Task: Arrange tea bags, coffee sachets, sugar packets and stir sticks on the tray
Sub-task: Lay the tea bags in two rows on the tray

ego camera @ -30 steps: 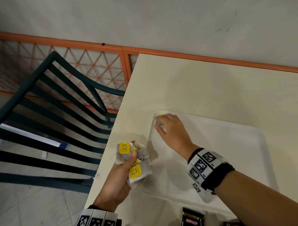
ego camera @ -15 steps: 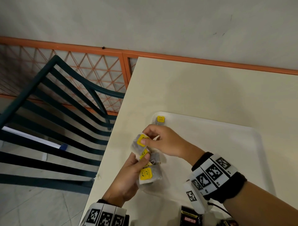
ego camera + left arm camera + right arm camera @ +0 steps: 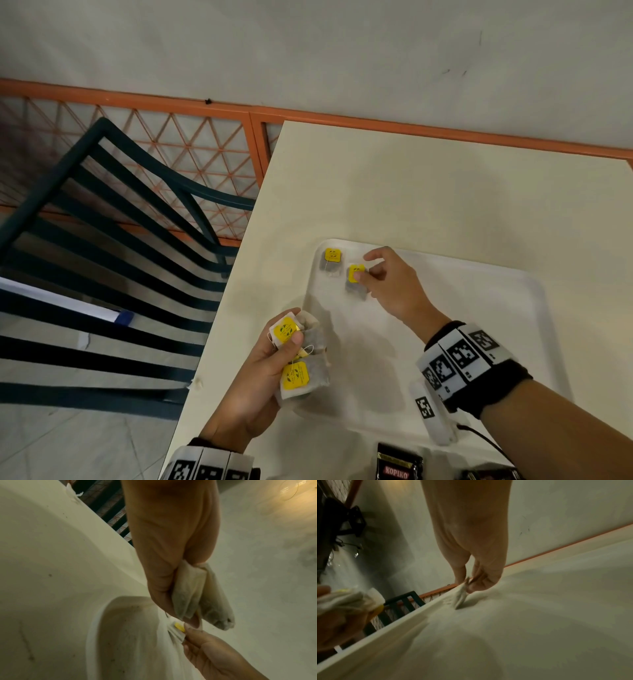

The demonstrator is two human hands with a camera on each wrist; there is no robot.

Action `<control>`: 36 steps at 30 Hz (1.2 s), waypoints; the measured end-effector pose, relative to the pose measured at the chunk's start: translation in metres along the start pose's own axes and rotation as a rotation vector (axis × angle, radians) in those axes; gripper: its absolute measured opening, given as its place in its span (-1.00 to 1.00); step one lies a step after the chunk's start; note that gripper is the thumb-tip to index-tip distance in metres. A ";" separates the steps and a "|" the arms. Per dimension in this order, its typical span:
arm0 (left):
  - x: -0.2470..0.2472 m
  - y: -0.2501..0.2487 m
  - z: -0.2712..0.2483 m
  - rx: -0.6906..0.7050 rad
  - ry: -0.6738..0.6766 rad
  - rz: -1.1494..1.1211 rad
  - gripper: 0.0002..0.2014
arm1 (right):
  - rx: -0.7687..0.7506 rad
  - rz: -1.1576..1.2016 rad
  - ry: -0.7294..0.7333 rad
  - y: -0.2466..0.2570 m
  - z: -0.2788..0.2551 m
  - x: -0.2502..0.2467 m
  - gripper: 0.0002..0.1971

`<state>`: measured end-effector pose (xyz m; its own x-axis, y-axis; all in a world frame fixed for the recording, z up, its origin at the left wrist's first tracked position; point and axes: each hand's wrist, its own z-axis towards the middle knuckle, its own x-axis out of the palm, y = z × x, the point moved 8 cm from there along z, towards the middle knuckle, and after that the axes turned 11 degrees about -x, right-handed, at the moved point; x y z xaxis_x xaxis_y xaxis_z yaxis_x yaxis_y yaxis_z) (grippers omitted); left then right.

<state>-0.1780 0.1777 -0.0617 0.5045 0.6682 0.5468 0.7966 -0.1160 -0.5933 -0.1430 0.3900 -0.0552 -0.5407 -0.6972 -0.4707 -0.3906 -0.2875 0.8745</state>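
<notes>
while a second tea bag (image 3: 356, 279) is pinched at its yellow tag by the right hand (image 3: 390, 284) and set just beside the first tea bag (image 3: 331, 262) in the far left corner of the tray (image 3: 479, 342), a bunch of tea bags (image 3: 301, 359) is clutched in the left hand (image 3: 260, 377). release and another pick are judged next. two bags are counted on the tray, at least two in the bunch, and one coffee sachet (image 3: 397, 466) is clearly seen near.

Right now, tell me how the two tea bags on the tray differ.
The corner tea bag lies flat and untouched in the tray's far left corner; the second tea bag sits beside it, nearer the middle, pinched by the right hand. The corner tea bag's yellow tag shows whole; the second's is partly covered by the thumb. Both have yellow tags.
</notes>
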 end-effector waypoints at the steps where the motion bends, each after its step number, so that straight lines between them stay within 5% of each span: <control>1: -0.001 0.001 0.001 -0.001 0.003 0.006 -0.66 | 0.001 -0.075 0.001 -0.005 0.001 -0.001 -0.70; 4: -0.001 0.005 0.001 -0.019 -0.009 0.035 -0.69 | -0.081 -0.357 -0.013 -0.010 -0.002 -0.005 -0.58; 8: -0.002 0.005 0.003 -0.006 -0.048 0.046 -0.57 | -0.294 -0.536 0.117 0.000 -0.013 0.010 -0.69; 17: 0.001 0.006 0.003 -0.001 -0.019 0.013 -0.63 | -0.328 -0.602 0.105 0.008 -0.003 0.014 -0.66; 20: 0.001 0.006 0.001 0.016 -0.012 0.018 -0.44 | -0.317 -0.624 0.104 0.008 0.003 0.015 -0.66; 23: -0.003 0.007 0.001 0.014 -0.035 0.001 -0.68 | -0.313 -0.635 0.100 0.008 0.007 0.016 -0.66; 33: -0.002 0.003 0.002 0.030 -0.046 -0.039 -0.53 | -0.326 -0.615 0.063 0.013 0.008 0.016 -0.67; 36: -0.002 0.000 0.005 0.042 -0.065 -0.036 -0.68 | -0.405 -0.501 0.019 0.032 -0.006 0.016 -0.74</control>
<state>-0.1808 0.1797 -0.0654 0.4524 0.7176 0.5296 0.7983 -0.0611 -0.5991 -0.1598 0.3652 -0.0341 -0.3509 -0.4245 -0.8347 -0.2779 -0.8040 0.5257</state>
